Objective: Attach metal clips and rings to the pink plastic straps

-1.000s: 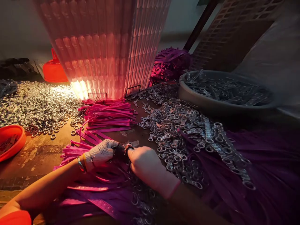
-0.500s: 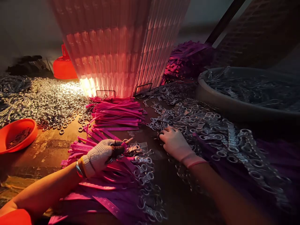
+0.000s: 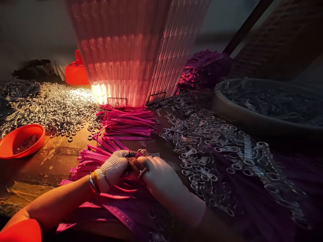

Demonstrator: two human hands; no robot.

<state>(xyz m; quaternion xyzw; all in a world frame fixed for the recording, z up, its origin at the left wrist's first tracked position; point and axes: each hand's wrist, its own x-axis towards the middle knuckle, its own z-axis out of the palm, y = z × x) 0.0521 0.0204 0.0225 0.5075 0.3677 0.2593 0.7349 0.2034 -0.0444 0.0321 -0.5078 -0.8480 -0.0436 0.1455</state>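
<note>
Across the brown worktable [image 3: 78, 150], worn and patchy towards the left, then up to a tall translucent panel [image 3: 121, 50] at the back, ribbed, glowing red, brightest at its lower left corner. Over to the right now, to a wide basin [image 3: 227, 112], loaded with metal pieces and half lost in shadow. On to the heaps: bright metal rings [image 3: 58, 104] piled on the left, darker metal links [image 3: 196, 148] spilling down the right. Behind the panel's right edge, a purple bundle [image 3: 204, 70]. Down to the pink straps [image 3: 128, 122], stacked crosswise just in front of the panel, with more fanned out under and around the gloved hands. Off left, a red bowl [image 3: 11, 139] with small dark pieces inside. And into the middle: left hand [image 3: 113, 168], dotted glove, darkened fingertips, pinching a sliver of pink strap [image 3: 138, 154]; right hand [image 3: 161, 174], pale glove, curled tight up against those same fingertips. Cannot tell what that right hand grips, fingertips being mostly hidden. On the left wrist, a shiny bracelet [image 3: 92, 183]. Smallest of all, a metal ring [image 3: 143, 151], poking up right where both hands meet, just beside the strap's visible bit.
</note>
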